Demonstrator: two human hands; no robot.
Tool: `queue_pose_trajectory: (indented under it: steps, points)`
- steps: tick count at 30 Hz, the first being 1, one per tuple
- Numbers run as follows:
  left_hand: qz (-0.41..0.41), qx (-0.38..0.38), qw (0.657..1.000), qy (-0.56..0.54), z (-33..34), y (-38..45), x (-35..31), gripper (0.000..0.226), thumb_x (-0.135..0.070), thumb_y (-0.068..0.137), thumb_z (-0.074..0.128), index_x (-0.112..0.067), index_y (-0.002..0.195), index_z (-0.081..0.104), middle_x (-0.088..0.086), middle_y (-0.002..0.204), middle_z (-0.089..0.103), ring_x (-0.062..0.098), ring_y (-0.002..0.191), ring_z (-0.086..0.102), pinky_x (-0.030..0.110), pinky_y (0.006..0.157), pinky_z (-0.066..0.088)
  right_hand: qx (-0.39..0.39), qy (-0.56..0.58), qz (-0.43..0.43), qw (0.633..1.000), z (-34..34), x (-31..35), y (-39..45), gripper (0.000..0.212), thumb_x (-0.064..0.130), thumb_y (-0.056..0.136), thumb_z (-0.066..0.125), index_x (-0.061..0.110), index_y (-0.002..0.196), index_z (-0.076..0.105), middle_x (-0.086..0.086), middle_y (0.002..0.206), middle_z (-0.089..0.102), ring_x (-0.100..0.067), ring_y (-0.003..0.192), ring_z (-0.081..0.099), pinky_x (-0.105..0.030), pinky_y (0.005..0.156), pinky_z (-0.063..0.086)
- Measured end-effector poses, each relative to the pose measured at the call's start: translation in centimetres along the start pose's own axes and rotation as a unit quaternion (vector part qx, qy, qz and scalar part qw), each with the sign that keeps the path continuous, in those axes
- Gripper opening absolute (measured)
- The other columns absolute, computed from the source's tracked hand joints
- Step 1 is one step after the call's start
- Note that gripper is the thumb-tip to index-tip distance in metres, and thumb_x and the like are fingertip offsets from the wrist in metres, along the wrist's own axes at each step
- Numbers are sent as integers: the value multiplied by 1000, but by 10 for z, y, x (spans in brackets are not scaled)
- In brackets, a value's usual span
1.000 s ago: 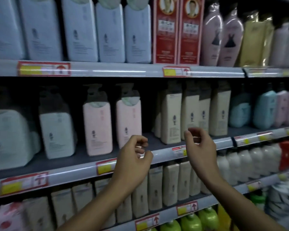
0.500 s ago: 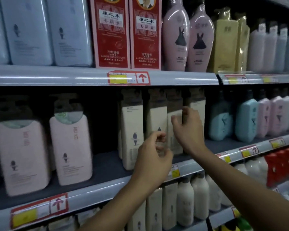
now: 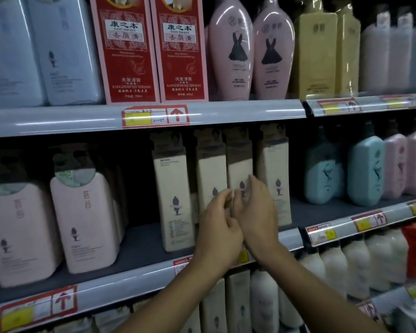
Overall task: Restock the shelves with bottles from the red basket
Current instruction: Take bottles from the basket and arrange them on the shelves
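Lining dim store shelf: cream bottles.

The middle shelf carries pink bottles at left, beige bottles in the centre and blue bottles at right. The top shelf holds pale bottles, red boxes (two side by side) and curved pink bottles.

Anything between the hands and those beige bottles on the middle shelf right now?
Nothing visible. The left hand and right hand are up against the fronts of the beige bottles, with only open air around them. The shelf rail sits below the wrists. Whether the fingers already touch a bottle is unclear.
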State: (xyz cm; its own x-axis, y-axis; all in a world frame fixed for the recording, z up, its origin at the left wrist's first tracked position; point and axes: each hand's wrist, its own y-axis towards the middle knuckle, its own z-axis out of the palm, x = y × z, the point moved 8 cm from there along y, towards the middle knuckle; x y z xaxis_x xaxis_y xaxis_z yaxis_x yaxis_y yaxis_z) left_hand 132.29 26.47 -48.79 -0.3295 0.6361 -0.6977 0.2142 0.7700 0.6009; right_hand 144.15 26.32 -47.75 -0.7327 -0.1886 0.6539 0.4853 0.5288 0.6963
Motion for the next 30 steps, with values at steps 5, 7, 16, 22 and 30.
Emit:
queue_pose_trajectory:
  steps: [5, 7, 16, 22, 30]
  points:
    - [-52, 100, 994, 19, 33, -4, 10, 71, -3, 97, 38, -32, 158, 16, 1, 160, 36, 23, 142, 41, 40, 117, 36, 32, 35, 27, 999, 1, -35, -20, 49, 18, 100, 54, 11, 147, 44, -11, 133, 63, -25, 122, 59, -35, 97, 46]
    - [-59, 108, 992, 10, 41, -3, 6, 71, -10, 100, 38, -35, 158, 8, -3, 165, 24, 23, 147, 35, 43, 119, 34, 35, 43, 25, 998, -2, -39, -17, 49, 15, 98, 56, 14, 146, 46, -9, 126, 68, -23, 114, 64, -33, 91, 51]
    - [-79, 55, 994, -55, 61, 17, -2, 72, -38, 93, 62, -48, 147, 14, -15, 159, 26, 6, 128, 45, 35, 111, 41, 86, 128, 44, 987, -13, -57, -10, 53, -2, 98, 49, 17, 148, 47, 6, 116, 60, -4, 108, 55, -10, 87, 41]
    - [-107, 43, 990, -83, 61, 16, 3, 41, -31, 91, 63, -45, 119, 37, -6, 135, 51, 8, 97, 65, 14, 55, 49, 157, 127, 28, 979, -4, -61, -6, 54, 3, 96, 54, 17, 147, 46, 6, 119, 61, -3, 106, 53, -7, 80, 39]
    - [-147, 33, 983, -105, 61, 7, 3, 30, -20, 79, 56, -39, 100, 46, 6, 117, 63, 22, 93, 63, 23, 63, 45, 142, 189, 79, 969, -1, -68, -6, 52, -1, 98, 44, 10, 149, 42, -5, 148, 52, -17, 137, 47, -32, 115, 38]
